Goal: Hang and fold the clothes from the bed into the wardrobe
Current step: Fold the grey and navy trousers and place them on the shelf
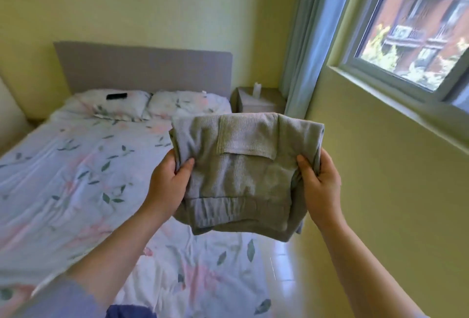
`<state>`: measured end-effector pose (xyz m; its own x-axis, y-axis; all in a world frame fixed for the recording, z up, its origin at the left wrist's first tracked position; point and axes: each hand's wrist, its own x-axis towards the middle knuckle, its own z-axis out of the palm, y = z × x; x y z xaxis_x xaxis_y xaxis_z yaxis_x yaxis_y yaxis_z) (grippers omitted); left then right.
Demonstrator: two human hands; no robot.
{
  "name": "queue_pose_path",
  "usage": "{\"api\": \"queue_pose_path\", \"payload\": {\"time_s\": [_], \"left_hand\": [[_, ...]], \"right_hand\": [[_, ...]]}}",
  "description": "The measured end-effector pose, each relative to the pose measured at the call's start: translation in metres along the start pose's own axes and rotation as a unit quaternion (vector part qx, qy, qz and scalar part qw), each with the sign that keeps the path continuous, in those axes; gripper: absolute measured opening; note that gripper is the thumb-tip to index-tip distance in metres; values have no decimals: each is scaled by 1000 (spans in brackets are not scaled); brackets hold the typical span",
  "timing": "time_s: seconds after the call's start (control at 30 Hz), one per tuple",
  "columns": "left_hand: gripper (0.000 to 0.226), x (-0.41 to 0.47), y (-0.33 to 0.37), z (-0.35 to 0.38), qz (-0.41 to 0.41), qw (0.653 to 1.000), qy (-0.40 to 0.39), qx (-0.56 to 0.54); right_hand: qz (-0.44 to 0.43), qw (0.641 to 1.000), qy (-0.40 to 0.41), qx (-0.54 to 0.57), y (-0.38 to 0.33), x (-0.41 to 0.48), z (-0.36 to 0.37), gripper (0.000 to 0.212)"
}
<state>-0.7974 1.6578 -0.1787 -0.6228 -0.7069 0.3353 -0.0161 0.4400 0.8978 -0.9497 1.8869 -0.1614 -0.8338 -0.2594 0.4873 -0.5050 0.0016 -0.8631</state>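
A folded grey knit garment (241, 173) is lifted in the air above the right side of the bed (63, 178). My left hand (170, 183) grips its left edge, thumb on top and fingers underneath. My right hand (319, 185) grips its right edge the same way. The garment's ribbed hem faces me and a folded sleeve lies across its top. The bed has a white floral cover and carries no other clothes that I can see. No wardrobe is in view.
Two floral pillows (121, 103) lie at the grey headboard (142, 66), with a black flat object (116, 96) on the left one. A bedside table (261, 99) stands by the blue curtain (304, 46). The yellow wall and window (416, 26) are close on my right.
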Motion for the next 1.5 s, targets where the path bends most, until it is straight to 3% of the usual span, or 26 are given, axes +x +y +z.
{"api": "queue_pose_path", "payload": {"time_s": [0.17, 0.37, 0.7, 0.9, 1.17, 1.3, 1.5], "left_hand": [[13, 5, 89, -33, 85, 994, 59, -20], [12, -18, 148, -41, 144, 980, 134, -11], [13, -66, 208, -46, 173, 953, 248, 12], [23, -117, 214, -112, 172, 936, 305, 29], [19, -210, 213, -264, 169, 898, 387, 122], [19, -269, 212, -337, 146, 880, 425, 154], [28, -336, 208, -409, 123, 855, 467, 190]], "right_hand": [[-79, 995, 29, 55, -71, 25, -9, 21], [-143, 985, 28, 97, -113, 46, -47, 28], [-187, 967, -64, 159, -172, 75, -75, 23], [-187, 950, -145, 205, -209, 40, -27, 7], [-168, 913, -223, 297, -287, -67, 82, 24], [-165, 895, -261, 322, -327, -136, 138, 17], [-148, 865, -318, 359, -370, -219, 204, 23]]}}
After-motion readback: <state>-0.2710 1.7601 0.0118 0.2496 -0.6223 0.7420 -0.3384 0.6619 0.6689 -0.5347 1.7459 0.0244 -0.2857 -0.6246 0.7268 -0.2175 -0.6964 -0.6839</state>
